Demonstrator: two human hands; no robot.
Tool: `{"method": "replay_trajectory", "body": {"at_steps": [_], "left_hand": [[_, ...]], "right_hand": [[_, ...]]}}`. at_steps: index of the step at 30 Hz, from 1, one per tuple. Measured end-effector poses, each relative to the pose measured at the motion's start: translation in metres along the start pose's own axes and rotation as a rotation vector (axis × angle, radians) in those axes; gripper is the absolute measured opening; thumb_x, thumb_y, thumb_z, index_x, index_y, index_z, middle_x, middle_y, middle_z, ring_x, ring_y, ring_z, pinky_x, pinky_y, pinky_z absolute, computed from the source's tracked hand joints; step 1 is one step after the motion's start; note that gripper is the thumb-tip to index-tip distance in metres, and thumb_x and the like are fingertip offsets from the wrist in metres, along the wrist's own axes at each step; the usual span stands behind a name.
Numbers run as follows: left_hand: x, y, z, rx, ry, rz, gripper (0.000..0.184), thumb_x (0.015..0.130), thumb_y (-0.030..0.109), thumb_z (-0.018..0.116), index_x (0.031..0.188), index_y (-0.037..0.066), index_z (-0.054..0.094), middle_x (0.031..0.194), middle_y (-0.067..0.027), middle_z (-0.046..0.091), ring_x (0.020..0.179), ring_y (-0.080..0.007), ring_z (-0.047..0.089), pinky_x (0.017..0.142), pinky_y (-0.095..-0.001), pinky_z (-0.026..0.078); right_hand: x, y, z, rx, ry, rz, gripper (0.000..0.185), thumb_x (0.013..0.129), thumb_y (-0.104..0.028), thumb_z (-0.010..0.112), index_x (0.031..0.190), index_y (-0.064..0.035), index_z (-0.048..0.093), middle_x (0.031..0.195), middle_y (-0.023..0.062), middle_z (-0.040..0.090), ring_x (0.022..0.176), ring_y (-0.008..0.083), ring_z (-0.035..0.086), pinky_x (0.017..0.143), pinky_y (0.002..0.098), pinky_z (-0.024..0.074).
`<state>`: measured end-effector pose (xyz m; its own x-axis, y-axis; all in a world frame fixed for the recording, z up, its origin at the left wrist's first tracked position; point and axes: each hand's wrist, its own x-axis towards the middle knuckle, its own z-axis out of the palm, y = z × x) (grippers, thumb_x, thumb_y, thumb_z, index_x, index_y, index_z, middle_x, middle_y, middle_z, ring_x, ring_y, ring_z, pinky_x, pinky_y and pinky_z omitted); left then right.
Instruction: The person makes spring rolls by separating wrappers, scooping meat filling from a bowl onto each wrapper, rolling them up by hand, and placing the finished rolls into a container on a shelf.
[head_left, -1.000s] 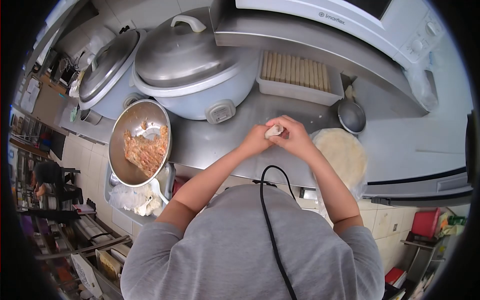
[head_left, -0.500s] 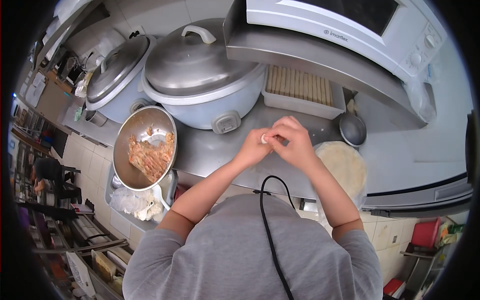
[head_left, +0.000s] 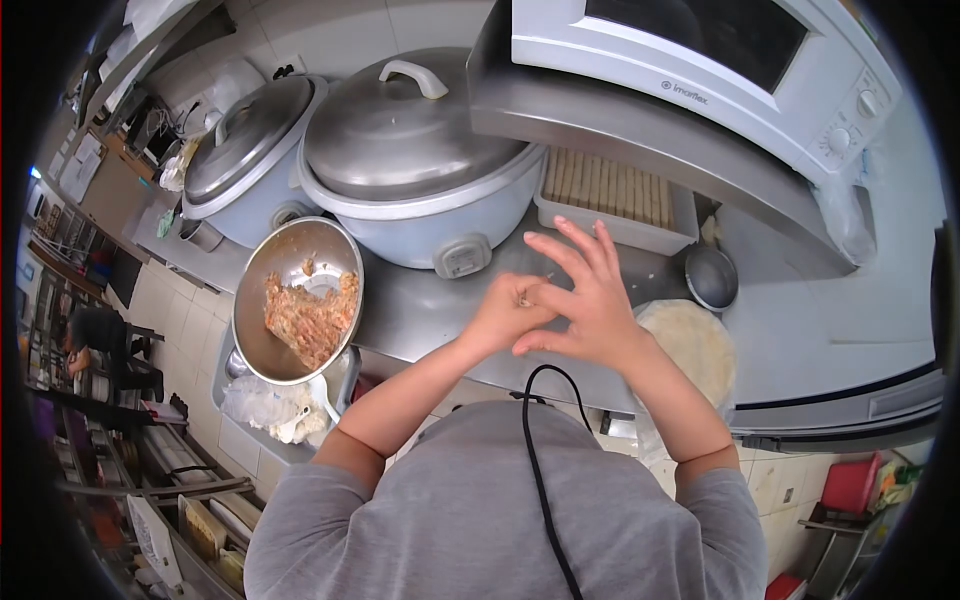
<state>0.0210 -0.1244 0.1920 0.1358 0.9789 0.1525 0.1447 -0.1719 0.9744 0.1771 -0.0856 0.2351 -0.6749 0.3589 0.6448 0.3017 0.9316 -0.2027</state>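
Note:
Over the front of the steel counter, my left hand (head_left: 502, 318) is curled closed around something small, of which only a speck shows at the top of the fist. My right hand (head_left: 592, 305) is beside it, fingers spread and raised, its index finger reaching across to the left fist. To the left, a steel bowl (head_left: 256, 283) is tilted and holds a pinkish minced meat mixture (head_left: 310, 318). Near my right forearm lies a round, pale, flat stack of wrappers (head_left: 688, 345) on clear plastic.
Behind my hands is a white tray (head_left: 618, 233) of tan rolls, with a dark ladle (head_left: 712, 277) beside it. Two large cookers (head_left: 405, 220) stand at the back left. A steel shelf (head_left: 640, 120) overhangs at right under a white microwave (head_left: 700, 75). A spoon and bag fill a grey tub (head_left: 225, 395).
My right hand has gone from pinching a small white thing at the left fingertips to opening with its fingers spread. My left hand has dropped slightly and stays closed.

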Motion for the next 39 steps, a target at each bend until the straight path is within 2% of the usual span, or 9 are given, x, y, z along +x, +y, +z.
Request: {"method": "replay_trajectory", "body": {"at_steps": [17, 22, 24, 26, 29, 31, 32, 37, 39], "left_hand": [[0.005, 0.004, 0.007, -0.007, 0.095, 0.083, 0.019, 0.075, 0.003, 0.058, 0.059, -0.001, 0.049, 0.050, 0.0005, 0.047, 0.051, -0.0049, 0.040, 0.045, -0.0266, 0.034], [0.007, 0.002, -0.002, -0.046, 0.120, 0.104, 0.025, 0.080, 0.007, 0.061, 0.057, 0.002, 0.052, 0.050, 0.0009, 0.048, 0.049, -0.0044, 0.041, 0.045, -0.0248, 0.031], [0.003, 0.020, -0.016, -0.311, 0.294, 0.045, 0.041, 0.087, 0.025, 0.060, 0.052, 0.006, 0.048, 0.055, -0.0002, 0.049, 0.053, -0.0092, 0.045, 0.051, -0.0255, 0.035], [0.005, 0.033, -0.036, -0.921, 0.265, 0.355, 0.049, 0.090, 0.044, 0.052, 0.055, 0.010, 0.044, 0.062, -0.0035, 0.048, 0.065, -0.0154, 0.049, 0.064, -0.0312, 0.039], [-0.001, 0.021, -0.059, -1.160, 0.316, 0.402, 0.051, 0.090, 0.053, 0.044, 0.060, 0.011, 0.042, 0.070, -0.0055, 0.050, 0.080, -0.0215, 0.051, 0.078, -0.0389, 0.039], [-0.011, 0.014, -0.060, -1.403, 0.568, 0.140, 0.052, 0.092, 0.054, 0.038, 0.067, 0.010, 0.049, 0.081, -0.0071, 0.055, 0.091, -0.0224, 0.051, 0.087, -0.0403, 0.038], [-0.019, -0.013, -0.066, -1.410, 0.399, 0.180, 0.054, 0.090, 0.058, 0.039, 0.086, 0.008, 0.059, 0.103, -0.0093, 0.058, 0.102, -0.0245, 0.050, 0.093, -0.0414, 0.037], [-0.026, -0.054, -0.062, -0.544, 0.347, 0.135, 0.066, 0.078, 0.047, 0.064, 0.127, 0.007, 0.046, 0.134, -0.0130, 0.044, 0.126, -0.0239, 0.039, 0.102, -0.0417, 0.031], [-0.015, -0.049, -0.023, -0.012, 0.227, 0.259, 0.064, 0.073, 0.031, 0.073, 0.125, 0.006, 0.047, 0.131, -0.0119, 0.047, 0.121, -0.0220, 0.043, 0.099, -0.0390, 0.034]], "right_hand": [[0.002, -0.005, -0.001, 0.097, 0.051, 0.046, 0.056, 0.054, -0.061, 0.074, 0.085, -0.0150, 0.066, 0.131, 0.0070, 0.046, 0.130, 0.0344, 0.030, 0.104, 0.0645, 0.0085], [-0.005, 0.010, 0.009, 0.238, 0.081, 0.053, 0.066, 0.058, -0.054, 0.077, 0.106, -0.0122, 0.062, 0.131, 0.0109, 0.045, 0.129, 0.0318, 0.034, 0.105, 0.0539, 0.0228], [-0.009, 0.014, 0.006, 0.479, 0.052, 0.238, 0.069, 0.060, -0.048, 0.078, 0.114, -0.0114, 0.056, 0.132, 0.0106, 0.045, 0.129, 0.0294, 0.035, 0.105, 0.0499, 0.0253], [-0.022, 0.026, 0.013, 0.742, -0.119, 0.467, 0.074, 0.069, -0.025, 0.078, 0.131, -0.0106, 0.041, 0.132, 0.0082, 0.044, 0.120, 0.0195, 0.045, 0.096, 0.0382, 0.0389], [-0.036, 0.031, 0.018, 0.982, -0.217, 0.668, 0.053, 0.074, -0.010, 0.074, 0.122, -0.0074, 0.050, 0.121, 0.0076, 0.054, 0.098, 0.0135, 0.057, 0.080, 0.0279, 0.0479], [-0.034, 0.040, 0.013, 0.999, -0.182, 0.683, 0.043, 0.075, -0.007, 0.072, 0.115, -0.0057, 0.055, 0.113, 0.0066, 0.058, 0.088, 0.0108, 0.058, 0.072, 0.0241, 0.0478], [-0.032, 0.044, 0.012, 1.017, -0.147, 0.702, 0.033, 0.076, -0.004, 0.070, 0.107, -0.0040, 0.060, 0.104, 0.0056, 0.063, 0.078, 0.0081, 0.058, 0.065, 0.0202, 0.0476], [0.004, 0.024, -0.011, 0.899, -0.110, 0.585, 0.016, 0.077, -0.005, 0.069, 0.092, -0.0031, 0.064, 0.091, 0.0029, 0.065, 0.072, 0.0075, 0.057, 0.060, 0.0210, 0.0452], [0.014, 0.016, 0.003, 0.633, -0.373, 0.508, 0.014, 0.077, -0.009, 0.069, 0.090, -0.0061, 0.064, 0.088, 0.0034, 0.065, 0.070, 0.0077, 0.056, 0.058, 0.0229, 0.0444]]}}
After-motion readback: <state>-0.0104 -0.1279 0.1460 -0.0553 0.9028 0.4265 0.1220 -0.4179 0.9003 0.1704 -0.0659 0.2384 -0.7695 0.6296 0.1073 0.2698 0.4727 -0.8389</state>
